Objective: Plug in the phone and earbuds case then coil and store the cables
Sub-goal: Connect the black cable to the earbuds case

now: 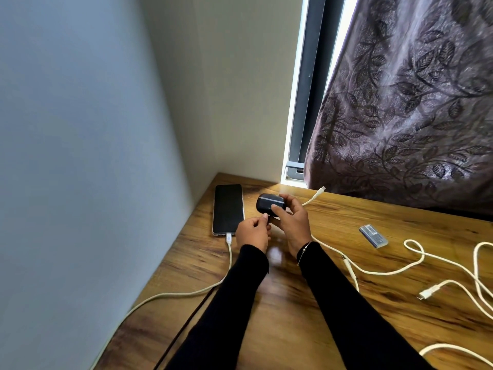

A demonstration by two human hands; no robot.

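A black phone (228, 208) lies screen up near the table's left corner, with a white cable (229, 239) plugged into its near end. My right hand (290, 221) holds a dark earbuds case (266, 204) just above the table. My left hand (252, 233) pinches a dark cable's plug (267, 219) against the underside of the case. That dark cable (186, 323) runs back under my left sleeve toward the table's near edge. Whether the plug is seated I cannot tell.
Several loose white cables (386, 272) sprawl over the right half of the wooden table (306, 316), one connector (321, 190) lying near the curtain (413, 102). A small clear plastic box (373, 235) lies to the right. Walls close the left and back sides.
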